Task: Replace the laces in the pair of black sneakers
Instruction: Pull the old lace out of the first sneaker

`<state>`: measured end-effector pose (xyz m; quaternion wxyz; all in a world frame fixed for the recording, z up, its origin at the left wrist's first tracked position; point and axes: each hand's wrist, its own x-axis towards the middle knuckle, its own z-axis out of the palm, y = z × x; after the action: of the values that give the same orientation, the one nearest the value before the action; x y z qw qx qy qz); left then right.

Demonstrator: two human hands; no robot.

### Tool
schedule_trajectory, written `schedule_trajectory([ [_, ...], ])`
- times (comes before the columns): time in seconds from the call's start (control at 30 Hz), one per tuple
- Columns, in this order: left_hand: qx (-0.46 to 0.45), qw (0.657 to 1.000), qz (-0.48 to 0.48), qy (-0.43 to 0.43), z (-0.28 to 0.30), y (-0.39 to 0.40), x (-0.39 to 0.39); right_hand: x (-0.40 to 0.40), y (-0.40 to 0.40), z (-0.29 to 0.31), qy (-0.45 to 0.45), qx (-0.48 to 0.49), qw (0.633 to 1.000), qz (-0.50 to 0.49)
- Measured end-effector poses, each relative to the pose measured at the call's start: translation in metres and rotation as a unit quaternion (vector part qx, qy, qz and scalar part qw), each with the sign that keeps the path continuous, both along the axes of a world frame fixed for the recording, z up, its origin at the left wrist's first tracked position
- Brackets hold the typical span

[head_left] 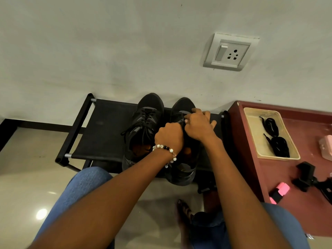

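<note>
Two black sneakers stand side by side on a low black rack [106, 130], toes toward the wall. The left sneaker [143, 123] is laced, its lace ends loose. Both hands are on the right sneaker [183, 106]. My left hand [169, 135], with a bead bracelet on the wrist, is curled over its tongue area and seems to grip the lace there. My right hand [198, 125] pinches something black at the eyelets, thumb and finger together. The lace itself is mostly hidden by the hands. Two coiled black laces [274, 137] lie in a beige tray [251, 133] to the right.
The tray sits on a dark red table [287, 177] beside the rack, along with a black clamp-like device [305, 177], a pink marker [280, 192] and a pink object [326, 147]. A wall with a socket [230, 52] stands right behind. My jeans-clad knees and a bare foot are below.
</note>
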<state>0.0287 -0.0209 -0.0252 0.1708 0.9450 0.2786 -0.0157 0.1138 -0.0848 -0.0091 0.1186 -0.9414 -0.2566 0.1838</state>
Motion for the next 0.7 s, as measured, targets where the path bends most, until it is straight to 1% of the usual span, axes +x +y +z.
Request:
schedule_trajectory([
  [0.07,0.000,1.000,0.005,-0.003,-0.001,-0.002,0.001,0.003,-0.003,0.005,0.004,0.013,1.000,-0.005],
  [0.13,0.003,1.000,0.014,0.001,-0.002,-0.003,0.002,0.007,-0.005,0.005,0.040,0.050,0.997,-0.034],
  [0.2,0.008,1.000,0.021,0.004,-0.001,-0.005,0.003,0.011,-0.008,0.007,0.104,0.142,0.979,-0.107],
  [0.23,0.010,1.000,0.021,0.005,-0.002,-0.005,0.004,0.013,-0.010,0.007,0.145,0.199,0.959,-0.139],
  [0.3,0.013,1.000,0.018,0.007,-0.002,-0.006,0.005,0.012,-0.014,0.019,0.220,0.306,0.911,-0.170],
  [0.37,0.014,1.000,0.015,0.005,-0.002,-0.006,0.006,0.012,-0.016,0.037,0.265,0.399,0.858,-0.183],
  [0.43,0.017,1.000,0.017,0.002,-0.001,-0.006,0.006,0.013,-0.020,0.055,0.278,0.497,0.798,-0.196],
  [0.5,0.018,1.000,0.022,0.000,-0.001,-0.007,0.006,0.015,-0.024,0.070,0.278,0.600,0.725,-0.193],
  [0.53,0.015,1.000,0.023,0.001,-0.001,-0.007,0.005,0.015,-0.025,0.076,0.272,0.640,0.693,-0.190],
  [0.57,0.013,1.000,0.023,0.002,-0.002,-0.007,0.006,0.015,-0.026,0.080,0.265,0.668,0.670,-0.187],
  [0.6,0.009,1.000,0.024,0.003,-0.002,-0.007,0.006,0.015,-0.026,0.082,0.255,0.685,0.658,-0.180],
  [0.63,0.003,1.000,0.024,0.004,-0.002,-0.007,0.006,0.013,-0.025,0.084,0.239,0.691,0.662,-0.167],
  [0.67,-0.004,1.000,0.026,0.005,-0.002,-0.006,0.007,0.012,-0.023,0.083,0.215,0.683,0.681,-0.151],
  [0.7,-0.012,1.000,0.027,0.004,-0.002,-0.006,0.007,0.012,-0.021,0.081,0.183,0.661,0.715,-0.136],
])
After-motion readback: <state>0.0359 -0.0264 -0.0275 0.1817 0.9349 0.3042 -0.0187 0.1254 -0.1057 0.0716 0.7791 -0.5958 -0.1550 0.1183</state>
